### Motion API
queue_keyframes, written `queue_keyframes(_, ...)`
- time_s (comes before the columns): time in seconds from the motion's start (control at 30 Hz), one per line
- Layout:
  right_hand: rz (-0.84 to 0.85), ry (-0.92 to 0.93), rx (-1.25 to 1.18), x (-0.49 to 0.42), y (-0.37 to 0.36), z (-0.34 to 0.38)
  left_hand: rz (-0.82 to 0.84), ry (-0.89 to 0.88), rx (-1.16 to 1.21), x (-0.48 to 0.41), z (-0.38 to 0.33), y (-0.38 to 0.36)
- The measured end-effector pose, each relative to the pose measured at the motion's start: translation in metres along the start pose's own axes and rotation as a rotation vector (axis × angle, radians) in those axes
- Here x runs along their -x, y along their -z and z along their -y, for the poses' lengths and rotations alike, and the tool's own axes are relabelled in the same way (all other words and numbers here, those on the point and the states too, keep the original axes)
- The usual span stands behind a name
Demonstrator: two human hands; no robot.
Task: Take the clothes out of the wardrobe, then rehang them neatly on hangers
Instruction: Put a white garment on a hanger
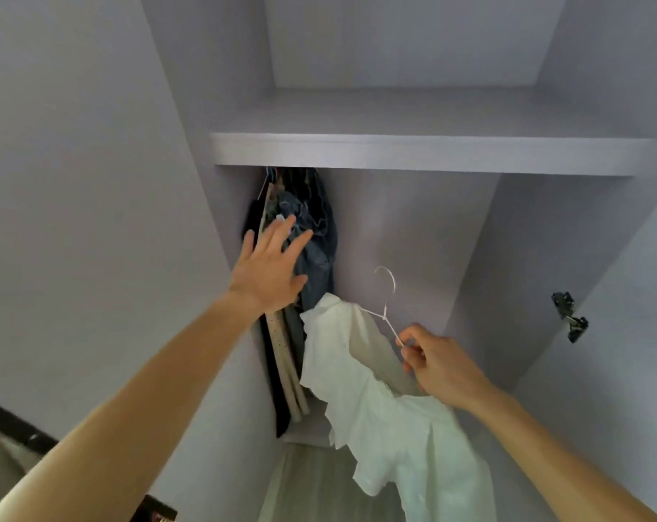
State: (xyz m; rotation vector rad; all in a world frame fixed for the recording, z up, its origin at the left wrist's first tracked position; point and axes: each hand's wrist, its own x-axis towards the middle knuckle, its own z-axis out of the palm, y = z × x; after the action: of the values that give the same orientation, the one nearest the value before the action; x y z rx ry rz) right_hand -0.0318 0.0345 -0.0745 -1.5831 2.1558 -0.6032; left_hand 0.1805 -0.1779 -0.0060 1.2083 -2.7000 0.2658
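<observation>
A white shirt (387,412) hangs on a thin white wire hanger (385,295) in the open grey wardrobe. My right hand (438,363) pinches the hanger's right arm, with the hook free in the air below the shelf. Several garments hang bunched at the wardrobe's left end: a blue denim piece (317,235), a beige spotted piece (281,356) and a dark one (281,412). My left hand (272,263) is spread flat, fingers apart, pressing against the denim and the beige garment. The rail itself is hidden behind the shelf.
A grey shelf (413,152) runs across above the hanging space. The wardrobe's left wall (93,182) stands close to my left arm. A metal door hinge (570,316) sits on the right side panel. The wardrobe floor (312,480) shows below the shirt.
</observation>
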Motion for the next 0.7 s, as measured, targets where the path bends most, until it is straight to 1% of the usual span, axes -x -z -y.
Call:
queue_keyframes(0.13, 0.014, -0.002, -0.009, -0.053, 0.013, 0.006, -0.168, 0.051, -0.138, -0.059, 0.039, 0.032)
queue_keyframes(0.2, 0.022, -0.019, -0.044, -0.081, 0.018, 0.009, -0.220, 0.084, -0.201, -0.086, 0.057, 0.039)
queue_keyframes(0.27, 0.029, -0.031, -0.091, -0.109, 0.022, 0.011, -0.226, 0.112, -0.218, -0.110, 0.073, 0.042)
queue_keyframes(0.37, 0.025, -0.035, -0.153, -0.150, 0.025, 0.014, -0.195, 0.118, -0.248, -0.134, 0.091, 0.032)
queue_keyframes(0.43, 0.015, -0.027, -0.192, -0.178, 0.022, 0.016, -0.232, 0.120, -0.200, -0.143, 0.095, 0.015)
queue_keyframes(0.57, -0.045, 0.029, -0.201, -0.237, -0.002, 0.017, -0.426, 0.138, -0.030, -0.159, 0.092, -0.020)
queue_keyframes(0.63, -0.087, 0.051, -0.210, -0.266, -0.019, 0.017, -0.526, 0.136, -0.005, -0.168, 0.093, -0.034)
queue_keyframes(0.7, -0.143, 0.063, -0.232, -0.292, -0.034, 0.019, -0.590, 0.127, 0.004, -0.176, 0.095, -0.044)
